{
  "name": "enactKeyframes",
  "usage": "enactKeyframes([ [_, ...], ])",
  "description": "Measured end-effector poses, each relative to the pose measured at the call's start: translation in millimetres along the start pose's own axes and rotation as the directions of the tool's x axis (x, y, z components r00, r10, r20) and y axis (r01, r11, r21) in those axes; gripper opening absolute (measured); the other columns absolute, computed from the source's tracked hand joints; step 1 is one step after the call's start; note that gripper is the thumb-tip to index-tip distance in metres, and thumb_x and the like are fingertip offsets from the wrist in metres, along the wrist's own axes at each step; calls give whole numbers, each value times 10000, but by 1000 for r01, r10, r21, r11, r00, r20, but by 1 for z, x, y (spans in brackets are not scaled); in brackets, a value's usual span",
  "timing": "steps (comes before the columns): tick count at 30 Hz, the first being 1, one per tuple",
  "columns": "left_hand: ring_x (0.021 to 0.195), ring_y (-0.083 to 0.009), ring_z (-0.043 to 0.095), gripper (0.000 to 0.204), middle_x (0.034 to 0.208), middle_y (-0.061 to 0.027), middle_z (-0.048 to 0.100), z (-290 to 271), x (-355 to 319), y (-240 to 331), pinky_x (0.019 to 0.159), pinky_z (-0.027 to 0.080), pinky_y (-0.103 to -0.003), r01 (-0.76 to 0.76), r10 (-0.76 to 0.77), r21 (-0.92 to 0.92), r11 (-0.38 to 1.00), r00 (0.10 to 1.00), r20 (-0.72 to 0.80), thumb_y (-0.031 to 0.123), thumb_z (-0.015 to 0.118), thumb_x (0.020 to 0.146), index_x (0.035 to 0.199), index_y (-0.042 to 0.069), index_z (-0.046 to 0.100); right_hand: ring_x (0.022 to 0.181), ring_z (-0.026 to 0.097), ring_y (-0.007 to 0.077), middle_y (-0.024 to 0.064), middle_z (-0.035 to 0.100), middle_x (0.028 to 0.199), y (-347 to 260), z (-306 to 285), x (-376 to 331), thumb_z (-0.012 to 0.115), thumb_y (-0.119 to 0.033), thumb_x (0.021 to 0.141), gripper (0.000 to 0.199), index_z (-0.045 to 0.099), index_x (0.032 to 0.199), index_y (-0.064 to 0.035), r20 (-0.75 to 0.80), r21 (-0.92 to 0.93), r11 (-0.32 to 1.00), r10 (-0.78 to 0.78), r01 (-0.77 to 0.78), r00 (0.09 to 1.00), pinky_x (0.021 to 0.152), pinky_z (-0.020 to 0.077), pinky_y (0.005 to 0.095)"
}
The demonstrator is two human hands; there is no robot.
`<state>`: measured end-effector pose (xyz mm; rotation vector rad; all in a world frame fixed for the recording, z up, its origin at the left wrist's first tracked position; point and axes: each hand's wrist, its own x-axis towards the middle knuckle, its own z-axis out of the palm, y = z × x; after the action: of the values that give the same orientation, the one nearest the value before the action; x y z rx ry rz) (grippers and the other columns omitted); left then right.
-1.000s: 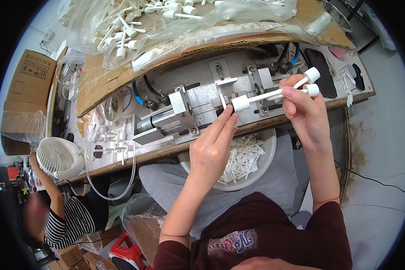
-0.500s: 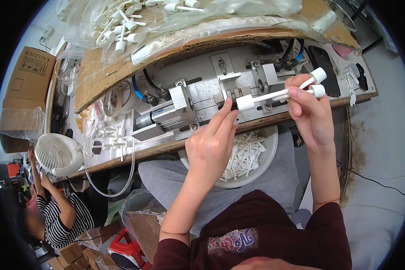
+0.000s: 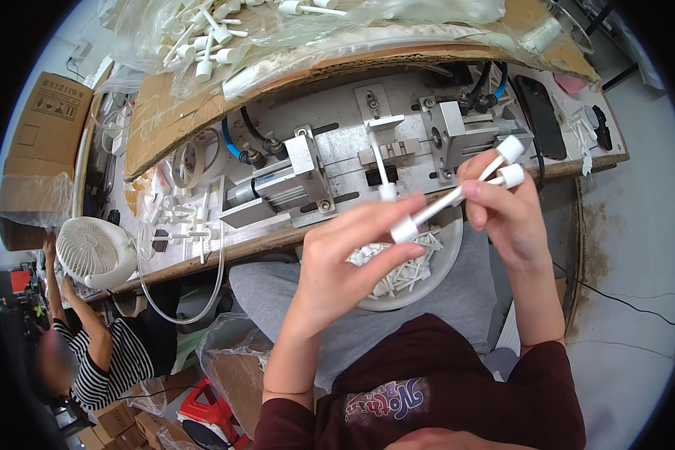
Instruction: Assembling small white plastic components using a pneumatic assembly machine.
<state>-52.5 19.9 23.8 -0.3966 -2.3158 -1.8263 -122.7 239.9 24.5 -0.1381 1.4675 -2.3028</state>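
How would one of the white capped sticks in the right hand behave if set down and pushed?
The capped sticks are probably stiff: their slim stems look straight in the right hand. Each is likely light, being thin and plastic-looking. Lying flat, one might roll in a curve, since its round cap is wider than the stem.

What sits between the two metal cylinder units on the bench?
In the head view, a white capped stick, its cap toward the person, plus a small metal block, a metal bracket and a dark block.
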Motion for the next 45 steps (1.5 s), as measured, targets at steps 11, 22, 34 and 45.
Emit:
enactKeyframes([
  [11, 805, -198, 704, 317, 1243, -140, 640, 12, -3, -26, 679, 595, -314, -77, 205, 508, 858, 958, -202, 45, 821, 760, 1054, -8, 716, 747, 652, 115, 135, 680, 1032, 7, 8, 2, 651, -64, 965, 242, 683, 1163, 72, -137, -223, 936, -306, 272, 942, 633, 527, 233],
  [22, 572, -171, 628, 289, 1150, -35, 728, 16, 16, -24, 556, 512, -286, -157, 224, 880, 448, 973, 60, 112, 796, 745, 1024, 59, 745, 875, 714, 175, 169, 710, 1099, 18, 16, -5, 639, 52, 928, 238, 645, 1166, 40, 166, -631, 528, -624, 568, 764, 708, 583, 259],
  [34, 748, -131, 700, 402, 1045, -107, 721, 11, 3, 5, 692, 597, -258, -40, 40, -5, 999, 999, -3, -11, 846, 720, 1104, 16, 732, 929, 738, 337, 252, 699, 1158, 29, 8, 3, 718, -14, 739, 347, 667, 1076, 49, 560, -707, -52, -651, 706, 512, 771, 606, 370],
  [45, 812, -182, 648, 331, 1119, -97, 691, 10, 3, -23, 685, 543, -310, -176, 300, 753, 634, 954, -29, 32, 734, 747, 1076, 0, 719, 978, 715, 316, 217, 686, 1183, 31, 8, 9, 710, 52, 761, 392, 687, 1152, 68, 516, -768, -96, -678, 633, 524, 816, 595, 359],
])
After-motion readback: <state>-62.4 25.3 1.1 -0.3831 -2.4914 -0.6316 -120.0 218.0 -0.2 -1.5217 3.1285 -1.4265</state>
